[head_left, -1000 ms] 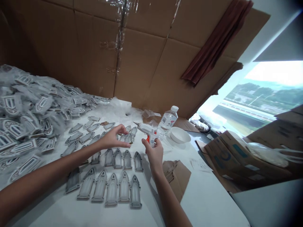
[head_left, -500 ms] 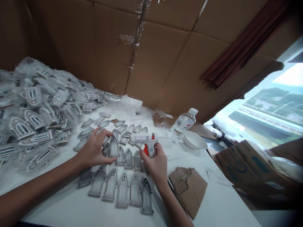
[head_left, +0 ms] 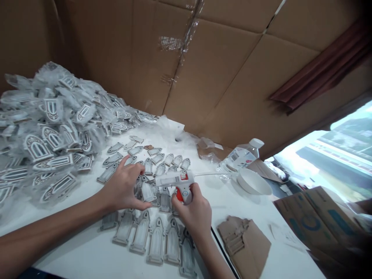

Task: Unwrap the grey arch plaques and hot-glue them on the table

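My right hand (head_left: 193, 205) is wrapped round the handle of a white glue gun (head_left: 176, 179) with a red trigger, its nozzle pointing left. A glue stick runs out of the gun's back. My left hand (head_left: 126, 186) holds a small grey arched piece (head_left: 148, 191) between thumb and fingers, right at the nozzle. Below the hands lies a row of arched pieces (head_left: 156, 242), and smaller ones (head_left: 157, 158) lie beyond them on the white table (head_left: 87, 252).
Bagged arched pieces (head_left: 52, 135) are heaped at the left. A plastic bottle (head_left: 242, 155), a white bowl (head_left: 254, 182) and torn cardboard (head_left: 247, 244) are on the right. A cardboard wall (head_left: 116, 50) rises behind; a box (head_left: 316, 217) stands at the far right.
The view has shifted, so most things appear further right. The glue gun's nozzle has moved lower over the piece in my left hand, which is tilted differently.
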{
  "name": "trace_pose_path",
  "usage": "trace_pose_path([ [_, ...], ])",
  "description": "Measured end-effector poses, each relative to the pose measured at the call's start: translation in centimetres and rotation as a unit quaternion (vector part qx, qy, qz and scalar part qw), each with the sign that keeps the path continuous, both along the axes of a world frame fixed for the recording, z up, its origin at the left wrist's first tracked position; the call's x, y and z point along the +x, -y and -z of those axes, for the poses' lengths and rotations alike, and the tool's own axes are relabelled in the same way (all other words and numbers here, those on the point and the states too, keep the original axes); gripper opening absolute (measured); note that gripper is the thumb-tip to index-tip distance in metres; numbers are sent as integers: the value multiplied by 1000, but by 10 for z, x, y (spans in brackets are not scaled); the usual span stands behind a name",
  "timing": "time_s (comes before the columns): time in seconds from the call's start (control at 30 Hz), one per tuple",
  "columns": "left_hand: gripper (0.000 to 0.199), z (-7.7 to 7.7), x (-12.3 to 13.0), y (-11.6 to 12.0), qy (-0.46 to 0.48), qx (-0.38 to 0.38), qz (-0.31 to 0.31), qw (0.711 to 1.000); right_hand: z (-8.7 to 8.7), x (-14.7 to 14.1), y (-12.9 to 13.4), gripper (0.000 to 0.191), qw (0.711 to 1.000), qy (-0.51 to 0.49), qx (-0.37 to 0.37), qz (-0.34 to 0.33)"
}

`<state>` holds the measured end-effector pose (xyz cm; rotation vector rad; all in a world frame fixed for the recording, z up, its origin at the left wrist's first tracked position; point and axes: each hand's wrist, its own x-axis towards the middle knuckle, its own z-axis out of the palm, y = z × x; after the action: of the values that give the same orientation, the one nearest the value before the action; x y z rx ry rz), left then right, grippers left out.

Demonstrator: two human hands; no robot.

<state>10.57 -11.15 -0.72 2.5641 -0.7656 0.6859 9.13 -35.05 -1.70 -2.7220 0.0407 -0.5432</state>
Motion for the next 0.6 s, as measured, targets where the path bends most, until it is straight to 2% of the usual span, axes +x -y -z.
trace_pose_path([
  [0.6, 68, 1, -2, 3, -21, -5, -15, 1000, 1, -1, 1, 25, 999, -22, 5, -36],
])
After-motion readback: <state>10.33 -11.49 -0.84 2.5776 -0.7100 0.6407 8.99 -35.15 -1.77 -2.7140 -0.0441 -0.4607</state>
